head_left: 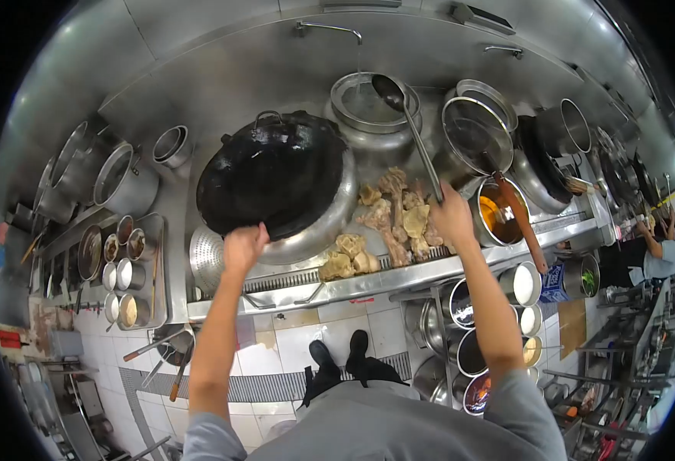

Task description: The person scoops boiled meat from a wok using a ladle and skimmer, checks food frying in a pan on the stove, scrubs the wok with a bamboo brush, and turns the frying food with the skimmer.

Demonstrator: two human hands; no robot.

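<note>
A large black wok (272, 177) sits on a round metal burner ring. My left hand (244, 247) is closed on its near rim, at the handle side. My right hand (451, 218) grips the long handle of a ladle (423, 150), whose dark bowl is raised over the lidded pot (376, 146) at the back. Between the wok and my right hand, cooked-looking meat pieces and bones (396, 215) lie on the stove top, with more chunks (349, 258) by the front grate. The wok's inside looks dark, with wet shine at its far side.
A strainer (475, 134) rests over a pot at right, beside a pot of orange oil (499, 211). A tray of seasoning cups (157, 307) stands left, near steel pots (126, 184). A tap (337, 29) runs at the back. Another person (656, 253) is far right.
</note>
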